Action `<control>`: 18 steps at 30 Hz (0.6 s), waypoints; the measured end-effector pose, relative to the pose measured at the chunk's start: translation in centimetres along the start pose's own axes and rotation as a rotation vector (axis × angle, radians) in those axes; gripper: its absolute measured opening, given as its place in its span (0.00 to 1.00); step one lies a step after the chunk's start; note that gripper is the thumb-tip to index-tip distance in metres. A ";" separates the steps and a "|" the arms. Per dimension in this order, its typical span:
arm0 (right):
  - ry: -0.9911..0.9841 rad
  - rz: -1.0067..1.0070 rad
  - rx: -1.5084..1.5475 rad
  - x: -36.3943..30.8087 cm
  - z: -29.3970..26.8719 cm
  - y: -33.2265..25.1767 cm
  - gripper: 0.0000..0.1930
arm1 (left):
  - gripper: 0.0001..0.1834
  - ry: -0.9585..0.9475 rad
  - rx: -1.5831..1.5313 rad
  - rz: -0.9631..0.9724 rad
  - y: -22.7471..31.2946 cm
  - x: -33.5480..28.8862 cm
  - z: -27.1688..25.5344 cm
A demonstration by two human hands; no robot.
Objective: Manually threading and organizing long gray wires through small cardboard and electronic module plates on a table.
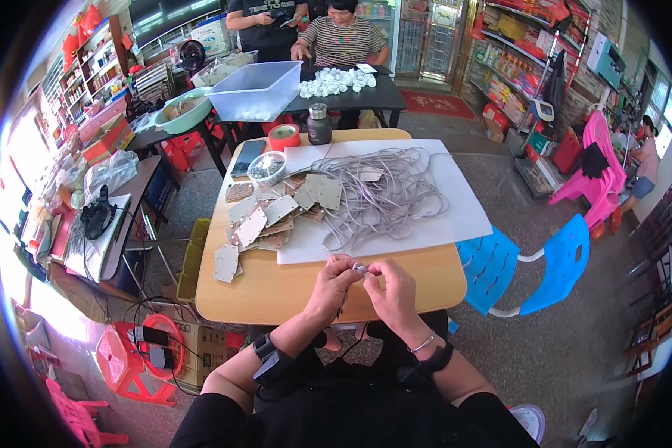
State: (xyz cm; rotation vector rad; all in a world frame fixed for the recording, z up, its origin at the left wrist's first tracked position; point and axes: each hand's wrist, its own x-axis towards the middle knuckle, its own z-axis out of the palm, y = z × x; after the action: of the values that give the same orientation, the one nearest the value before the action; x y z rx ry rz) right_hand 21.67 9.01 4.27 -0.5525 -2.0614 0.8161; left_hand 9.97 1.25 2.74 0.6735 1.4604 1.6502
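Note:
My left hand (331, 288) and my right hand (390, 293) meet over the table's near edge, fingertips pinched together. Between them is a small bunched piece of pale grey cord (360, 268), mostly covered by the fingers. A thin dark strand hangs below my left hand; what it belongs to is unclear. Beyond my hands, a loose tangle of grey cord (384, 196) spreads over a white board (455, 201). To its left lies a heap of pale, flat rectangular plates (265, 218), some overlapping the board. A round clear tub (267, 169) of small grey pieces stands behind the heap.
The wooden table (328, 295) also holds a phone (248, 158), a roll of red tape (284, 136) and a dark flask (319, 125). A blue chair (526, 265) is at the right. Two people are across at a black table with a clear bin (255, 89) and white pieces (337, 81).

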 end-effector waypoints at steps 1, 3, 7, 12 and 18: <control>0.016 0.001 0.014 0.1 0.0 0.2 0.05 | 0.06 -0.008 -0.050 0.032 -0.7 0.3 -0.1; 0.036 0.005 0.024 0.2 0.0 0.4 0.05 | 0.06 -0.021 -0.101 0.063 -0.8 0.5 -0.2; -0.009 -0.005 0.059 -0.2 -0.5 0.2 0.05 | 0.07 -0.292 -0.170 -0.079 -0.3 0.9 -2.3; -0.091 0.096 0.170 -0.3 -0.5 0.6 0.05 | 0.11 -0.393 -0.300 -0.250 -0.2 1.3 -2.9; -0.139 0.262 0.318 0.2 -1.0 0.3 0.06 | 0.13 -0.267 -0.046 -0.177 -0.3 1.7 -2.6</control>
State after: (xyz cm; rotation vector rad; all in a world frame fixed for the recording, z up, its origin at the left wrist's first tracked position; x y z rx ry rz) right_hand 22.41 9.68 4.60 -0.6072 -1.9509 1.3411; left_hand 7.00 1.30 1.71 0.6891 1.2495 1.3953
